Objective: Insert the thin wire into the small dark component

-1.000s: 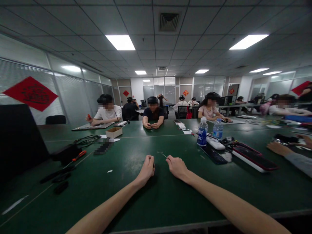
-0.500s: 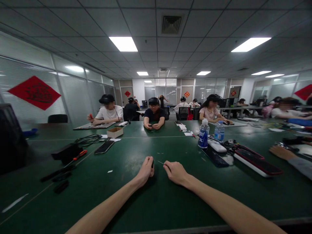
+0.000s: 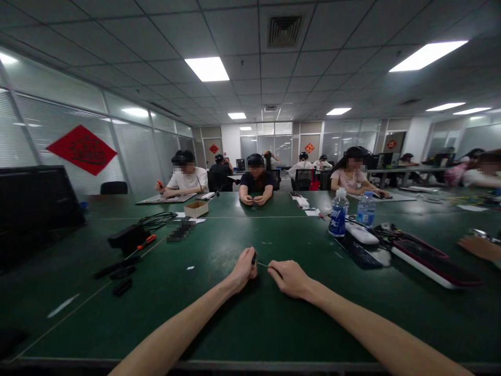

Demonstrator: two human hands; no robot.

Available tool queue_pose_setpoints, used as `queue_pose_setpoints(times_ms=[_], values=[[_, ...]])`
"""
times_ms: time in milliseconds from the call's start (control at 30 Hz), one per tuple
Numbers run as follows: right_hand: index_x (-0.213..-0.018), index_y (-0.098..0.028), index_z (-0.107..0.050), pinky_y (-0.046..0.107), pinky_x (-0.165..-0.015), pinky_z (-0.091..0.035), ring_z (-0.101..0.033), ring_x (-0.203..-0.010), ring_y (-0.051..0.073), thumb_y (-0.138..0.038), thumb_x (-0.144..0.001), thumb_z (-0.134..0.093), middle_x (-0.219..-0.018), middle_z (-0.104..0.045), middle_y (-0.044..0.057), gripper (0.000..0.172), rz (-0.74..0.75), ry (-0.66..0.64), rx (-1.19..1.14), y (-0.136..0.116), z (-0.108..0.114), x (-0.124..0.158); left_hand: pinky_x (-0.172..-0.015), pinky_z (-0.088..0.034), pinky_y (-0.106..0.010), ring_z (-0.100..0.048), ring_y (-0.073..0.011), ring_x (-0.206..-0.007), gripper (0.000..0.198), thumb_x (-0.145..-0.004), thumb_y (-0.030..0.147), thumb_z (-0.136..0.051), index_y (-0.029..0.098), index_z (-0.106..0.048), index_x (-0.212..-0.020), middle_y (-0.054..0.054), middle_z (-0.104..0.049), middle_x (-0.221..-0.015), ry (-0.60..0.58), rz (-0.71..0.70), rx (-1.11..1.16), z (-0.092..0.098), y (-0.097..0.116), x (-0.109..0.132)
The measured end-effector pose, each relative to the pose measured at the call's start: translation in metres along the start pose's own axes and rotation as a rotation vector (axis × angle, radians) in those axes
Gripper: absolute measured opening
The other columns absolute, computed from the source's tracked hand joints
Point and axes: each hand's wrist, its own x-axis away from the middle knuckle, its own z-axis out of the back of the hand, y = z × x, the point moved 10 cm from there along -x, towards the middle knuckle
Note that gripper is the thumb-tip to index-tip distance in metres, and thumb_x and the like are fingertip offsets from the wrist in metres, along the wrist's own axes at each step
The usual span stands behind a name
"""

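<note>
My left hand (image 3: 244, 271) is closed around a small black object (image 3: 254, 258), mostly hidden by the fingers, just above the table. Pinched in my right hand (image 3: 290, 278) is a thin metal rod (image 3: 263, 265) that points left. Its tip reaches the edge of the black object; whether it goes in or only touches, I cannot tell. Any handle on the rod is hidden inside my fist. Both hands are close together over the middle of the green table (image 3: 250, 324).
On the left lie an orange-handled screwdriver (image 3: 146, 242), a black box-like device (image 3: 127, 238), cables and an open cardboard box (image 3: 196, 209). Bottles (image 3: 338, 214), a white device (image 3: 362, 233) and a red-rimmed case (image 3: 434, 258) stand right. Several people sit around, one opposite (image 3: 255, 180).
The view has turned slightly left, so everything sits further right. The rod's tip, apart from the black object before, now meets its edge.
</note>
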Motion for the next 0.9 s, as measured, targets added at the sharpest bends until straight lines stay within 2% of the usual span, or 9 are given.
queue_pose_setpoints(times_ms=[333,533,900], values=[[-0.099,-0.020,-0.058,0.025,-0.069,-0.041,-0.059,-0.073,0.015,-0.035,-0.095,-0.031,-0.083,-0.063,0.004,0.031,0.048,0.012,-0.037,-0.002,0.000,0.000,-0.037,-0.015,-0.016,-0.027,-0.0043,-0.032,0.038,-0.076,0.058,-0.048,0.022,-0.040,-0.085,0.010,-0.031,-0.047,-0.003,0.025,0.008,-0.001,0.001,0.002],[-0.100,-0.018,-0.058,0.026,-0.070,-0.041,-0.059,-0.074,0.015,-0.035,-0.095,-0.032,-0.085,-0.063,0.005,0.031,0.033,-0.012,-0.041,-0.003,-0.001,0.001,-0.036,-0.014,-0.016,-0.025,-0.0046,-0.033,0.036,-0.079,0.058,-0.045,0.024,-0.036,-0.085,0.011,-0.030,-0.048,-0.031,0.000,-0.008,-0.008,0.006,0.006],[-0.100,-0.019,-0.059,0.025,-0.069,-0.041,-0.060,-0.073,0.015,-0.037,-0.095,-0.029,-0.084,-0.064,0.004,0.035,0.006,-0.025,-0.089,0.001,-0.004,0.002,-0.036,-0.020,-0.017,-0.028,-0.0040,-0.038,0.035,-0.082,0.058,-0.039,0.024,-0.035,-0.090,0.008,-0.036,-0.060,-0.022,-0.118,-0.103,-0.005,0.013,0.008]])
